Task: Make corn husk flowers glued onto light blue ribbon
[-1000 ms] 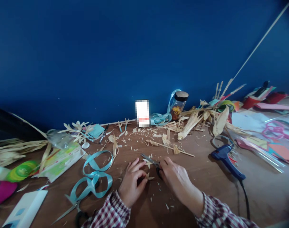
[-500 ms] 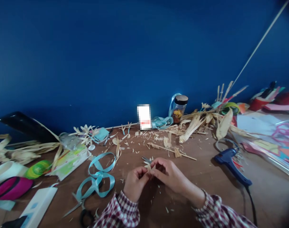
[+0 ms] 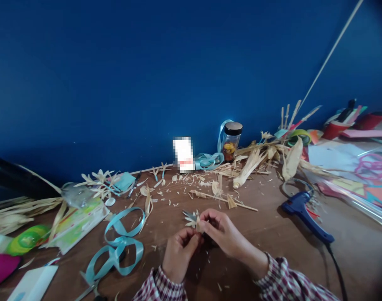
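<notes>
Between my fingers is a small flower of pale dried husk [image 3: 191, 220], with narrow petals and some grey-blue strips pointing up and to the left. My right hand [image 3: 222, 232] pinches a piece of husk at the flower's right side with thumb and forefinger. Just below, my left hand [image 3: 182, 253] is closed at the flower's base, thumb against forefinger. The fingers hide most of the lower part, so I cannot make out a stem clearly. Both hands are above the brown table [image 3: 247, 225].
A blue glue gun [image 3: 306, 217] lies to the right, its cord running forward. Left are looped light-blue ribbon [image 3: 125, 242] and scissors [image 3: 89, 288]. Dried husks [image 3: 250, 167], scraps and a jar [image 3: 232, 142] line the blue wall. A thin stick [image 3: 224, 200] lies beyond my hands.
The view has shifted, so the table things sit further left. My left hand has drawn slightly down from the right fingertips, and more of the flower's petals show.
</notes>
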The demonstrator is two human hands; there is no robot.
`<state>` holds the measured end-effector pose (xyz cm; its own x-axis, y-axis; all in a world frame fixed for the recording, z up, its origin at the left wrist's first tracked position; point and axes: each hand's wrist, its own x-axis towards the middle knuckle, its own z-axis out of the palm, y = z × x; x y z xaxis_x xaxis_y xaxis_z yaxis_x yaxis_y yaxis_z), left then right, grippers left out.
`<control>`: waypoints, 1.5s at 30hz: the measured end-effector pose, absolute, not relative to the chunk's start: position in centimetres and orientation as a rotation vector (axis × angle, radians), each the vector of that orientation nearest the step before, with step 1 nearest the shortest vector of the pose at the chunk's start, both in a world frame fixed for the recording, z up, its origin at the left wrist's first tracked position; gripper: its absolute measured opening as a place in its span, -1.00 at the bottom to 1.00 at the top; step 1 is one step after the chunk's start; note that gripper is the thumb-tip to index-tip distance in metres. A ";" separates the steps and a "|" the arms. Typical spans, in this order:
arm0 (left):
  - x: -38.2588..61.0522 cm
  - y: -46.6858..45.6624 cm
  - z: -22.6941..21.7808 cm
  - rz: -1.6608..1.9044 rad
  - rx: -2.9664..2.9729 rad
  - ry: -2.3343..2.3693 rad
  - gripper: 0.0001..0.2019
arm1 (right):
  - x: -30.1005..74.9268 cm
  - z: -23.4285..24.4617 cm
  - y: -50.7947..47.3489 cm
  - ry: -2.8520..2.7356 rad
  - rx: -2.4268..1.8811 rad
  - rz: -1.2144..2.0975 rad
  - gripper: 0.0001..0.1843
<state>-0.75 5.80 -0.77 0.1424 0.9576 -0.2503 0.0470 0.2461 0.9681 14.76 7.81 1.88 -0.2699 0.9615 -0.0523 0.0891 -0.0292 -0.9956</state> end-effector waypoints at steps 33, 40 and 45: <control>0.0 4.9 -0.2 1.052 1.259 1.292 -0.82 | 14.4 1.8 7.4 -1.560 -1.180 1.363 -0.73; 0.0 5.0 0.8 1.058 1.265 1.257 -0.86 | 14.2 1.3 7.2 -1.462 -1.149 1.452 -0.68; -0.1 5.0 0.5 1.029 1.196 1.257 -0.85 | 14.5 0.8 7.4 -1.369 -1.123 1.462 -0.64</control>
